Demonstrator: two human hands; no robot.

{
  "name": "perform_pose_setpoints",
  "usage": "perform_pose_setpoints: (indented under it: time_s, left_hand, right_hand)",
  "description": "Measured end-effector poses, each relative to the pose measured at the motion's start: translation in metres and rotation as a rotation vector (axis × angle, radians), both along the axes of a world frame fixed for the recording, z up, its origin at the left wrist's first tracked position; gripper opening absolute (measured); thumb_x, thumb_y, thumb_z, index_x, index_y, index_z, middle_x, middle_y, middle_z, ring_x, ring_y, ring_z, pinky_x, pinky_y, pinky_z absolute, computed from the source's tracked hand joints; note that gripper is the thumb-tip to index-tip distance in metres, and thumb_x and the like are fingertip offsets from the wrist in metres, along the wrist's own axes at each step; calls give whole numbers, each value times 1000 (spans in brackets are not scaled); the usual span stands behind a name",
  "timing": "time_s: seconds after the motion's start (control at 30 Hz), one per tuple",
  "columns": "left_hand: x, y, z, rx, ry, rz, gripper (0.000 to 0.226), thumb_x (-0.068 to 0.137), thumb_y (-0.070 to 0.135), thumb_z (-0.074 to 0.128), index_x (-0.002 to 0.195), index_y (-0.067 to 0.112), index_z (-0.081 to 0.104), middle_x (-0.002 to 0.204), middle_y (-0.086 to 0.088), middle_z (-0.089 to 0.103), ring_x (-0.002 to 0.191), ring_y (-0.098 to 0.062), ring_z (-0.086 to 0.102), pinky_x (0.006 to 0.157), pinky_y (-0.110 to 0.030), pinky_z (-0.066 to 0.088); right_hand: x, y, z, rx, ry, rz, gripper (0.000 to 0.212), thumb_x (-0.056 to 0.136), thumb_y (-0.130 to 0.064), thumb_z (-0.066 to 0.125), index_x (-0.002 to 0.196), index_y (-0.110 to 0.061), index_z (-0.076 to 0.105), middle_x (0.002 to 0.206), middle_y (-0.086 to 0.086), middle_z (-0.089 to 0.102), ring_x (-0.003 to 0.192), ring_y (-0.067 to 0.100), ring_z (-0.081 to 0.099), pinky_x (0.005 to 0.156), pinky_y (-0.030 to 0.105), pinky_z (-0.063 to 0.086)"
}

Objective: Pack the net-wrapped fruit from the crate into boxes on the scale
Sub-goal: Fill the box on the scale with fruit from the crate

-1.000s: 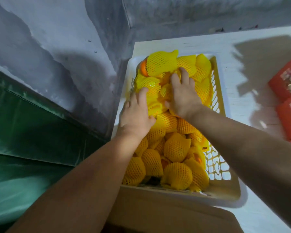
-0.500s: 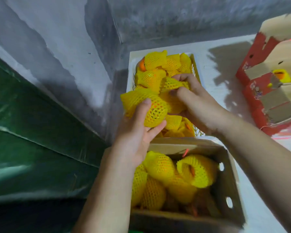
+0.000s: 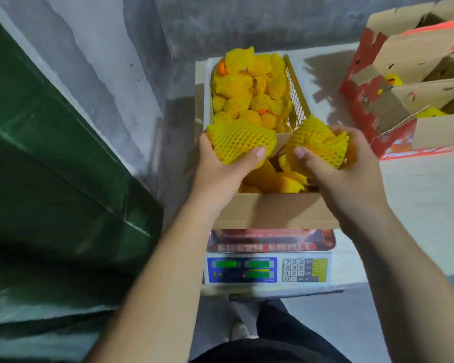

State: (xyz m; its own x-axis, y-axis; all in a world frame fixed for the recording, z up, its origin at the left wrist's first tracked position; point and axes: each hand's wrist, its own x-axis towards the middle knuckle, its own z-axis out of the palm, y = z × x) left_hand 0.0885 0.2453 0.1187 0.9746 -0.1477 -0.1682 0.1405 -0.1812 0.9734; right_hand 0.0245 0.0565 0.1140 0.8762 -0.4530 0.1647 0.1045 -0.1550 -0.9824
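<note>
White bench (image 3: 417, 184) against a grey wall carries everything. Biggest item on it: red boxes (image 3: 404, 95) at right, flaps open, some yellow fruit inside. Next, the crate (image 3: 298, 100) at the back, still heaped with net-wrapped fruit (image 3: 247, 98). In front of it the open cardboard box (image 3: 273, 210) sits on the scale (image 3: 268, 268), partly filled with wrapped fruit.

Change: a second ago both hands were down in the crate digging; half a second ago they were lifting fruit out. Now both hands are over the box on the scale, view pulled back and down so the scale display shows.

Left hand (image 3: 220, 166): grip curled round one netted fruit (image 3: 240, 140), thumb on the near side, held just above the box's left edge. Right hand (image 3: 349, 174): grip closed on a netted fruit (image 3: 315, 142), possibly two, nets bunched so the count is unclear, over the box's right side.

Meaning for the task: the carry from crate to box looks nearly done; the drop into the box is the likely next step. Plenty of fruit left in the crate, so the job is far from over. Scale reading too blurred to tell.
</note>
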Motion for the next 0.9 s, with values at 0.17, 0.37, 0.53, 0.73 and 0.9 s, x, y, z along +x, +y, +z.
perform_pose_setpoints:
  time_s: [0.17,0.37,0.53,0.73,0.9]
  left_hand:
    - [4,-4,17,336,-231,-324,90,98,58,64,166,40,6,170,6,28,153,-17,32,123,-46,33]
    - [-44,34,11,10,-168,-595,83,89,38,82,159,37,36,157,14,47,143,-2,47,118,-38,44]
    - [-51,64,8,-65,-270,-358,67,90,16,82,148,23,49,147,-1,60,135,-17,58,113,-47,50]
    - [-63,76,14,-216,-334,-240,53,82,36,87,128,24,63,130,-3,72,124,-19,67,103,-39,56]
    - [-75,62,12,-354,-255,-186,34,81,43,77,110,26,69,117,-3,75,114,-22,69,99,-41,56]
  right_hand:
    - [-27,-6,11,-85,4,-97,64,78,-41,87,130,-23,53,111,-4,69,99,10,71,87,48,61]
    - [-48,46,22,3,-29,137,41,87,-36,82,115,-23,56,87,-12,71,73,8,67,56,22,51]
    - [-51,73,32,-27,31,315,33,82,-51,80,107,-39,61,100,-6,75,92,21,75,69,41,63]
    - [-47,65,40,61,174,469,82,60,-60,92,127,-23,63,120,2,75,116,24,70,105,58,52]
    - [-49,53,35,219,276,641,85,66,-38,95,137,-10,58,127,18,70,116,38,69,100,60,53]
